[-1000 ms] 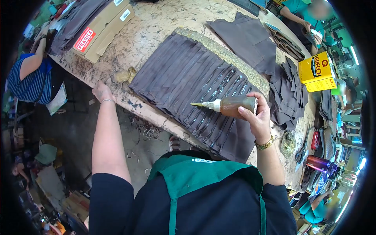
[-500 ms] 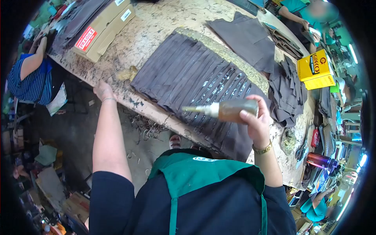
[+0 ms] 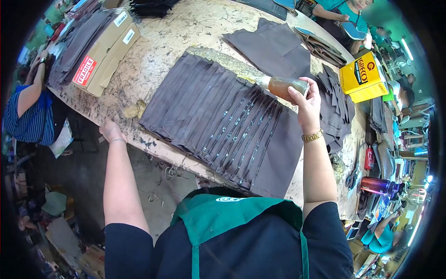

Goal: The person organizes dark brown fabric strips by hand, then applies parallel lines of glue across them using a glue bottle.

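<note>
My right hand (image 3: 304, 100) is wrapped round a translucent squeeze bottle (image 3: 282, 87) with brownish contents. Its pale nozzle points left, over the far edge of a row of overlapping dark brown leather-like strips (image 3: 186, 102). Wet, shiny lines of glue-like liquid (image 3: 241, 125) run along several strips on the right side of the row. The nozzle tip is hard to make out against the mottled surface. At the near left, my left hand (image 3: 113, 130) grips the edge of the worktable (image 3: 162, 42), to the left of the strips.
A cardboard box (image 3: 109, 56) with a FRAGILE label stands back left, dark pieces beside it. More dark pieces (image 3: 274, 46) lie behind the strips. To the right are a yellow box (image 3: 364, 76), scissors (image 3: 354, 179) and a purple bottle (image 3: 378, 186). Other people work around the table.
My right hand has carried the squeeze bottle away from me, from above the middle of the strips to their far edge. My left hand stays at the table edge. The view has shifted slightly.
</note>
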Available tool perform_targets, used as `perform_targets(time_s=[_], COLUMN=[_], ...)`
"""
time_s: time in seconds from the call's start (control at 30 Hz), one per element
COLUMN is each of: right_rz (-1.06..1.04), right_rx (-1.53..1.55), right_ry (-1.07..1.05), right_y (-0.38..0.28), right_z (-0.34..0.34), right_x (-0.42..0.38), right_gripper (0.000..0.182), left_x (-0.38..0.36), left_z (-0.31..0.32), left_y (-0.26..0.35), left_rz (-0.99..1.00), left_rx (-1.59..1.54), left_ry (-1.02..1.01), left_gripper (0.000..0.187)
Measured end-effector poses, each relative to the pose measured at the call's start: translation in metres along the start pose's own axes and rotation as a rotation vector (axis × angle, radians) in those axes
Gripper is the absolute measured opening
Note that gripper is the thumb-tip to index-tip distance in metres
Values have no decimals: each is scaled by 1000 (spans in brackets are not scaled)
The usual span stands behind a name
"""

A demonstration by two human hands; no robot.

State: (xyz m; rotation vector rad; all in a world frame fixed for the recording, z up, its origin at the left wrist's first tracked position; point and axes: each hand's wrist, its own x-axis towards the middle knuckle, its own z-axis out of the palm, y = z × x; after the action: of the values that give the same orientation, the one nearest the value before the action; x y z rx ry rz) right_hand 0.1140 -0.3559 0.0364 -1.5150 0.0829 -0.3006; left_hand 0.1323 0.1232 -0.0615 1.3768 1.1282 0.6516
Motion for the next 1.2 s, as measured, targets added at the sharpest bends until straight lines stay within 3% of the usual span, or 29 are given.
perform_targets(time_s=[0.3, 0.4, 1.2], right_rz=[-140, -81, 57], right_rx=[-149, -47, -88], right_ry=[-19, -61, -183], right_y=[7, -6, -3], right_z=[2, 7, 11], right_x=[11, 3, -20], right_gripper=[38, 38, 38], left_x=[-3, 0, 6], left_z=[-1, 0, 1], left_y=[0, -1, -6], left_rz=[22, -8, 44], left_rx=[-100, -78, -42], left_ry=[-82, -39, 6], left_gripper=[47, 46, 46])
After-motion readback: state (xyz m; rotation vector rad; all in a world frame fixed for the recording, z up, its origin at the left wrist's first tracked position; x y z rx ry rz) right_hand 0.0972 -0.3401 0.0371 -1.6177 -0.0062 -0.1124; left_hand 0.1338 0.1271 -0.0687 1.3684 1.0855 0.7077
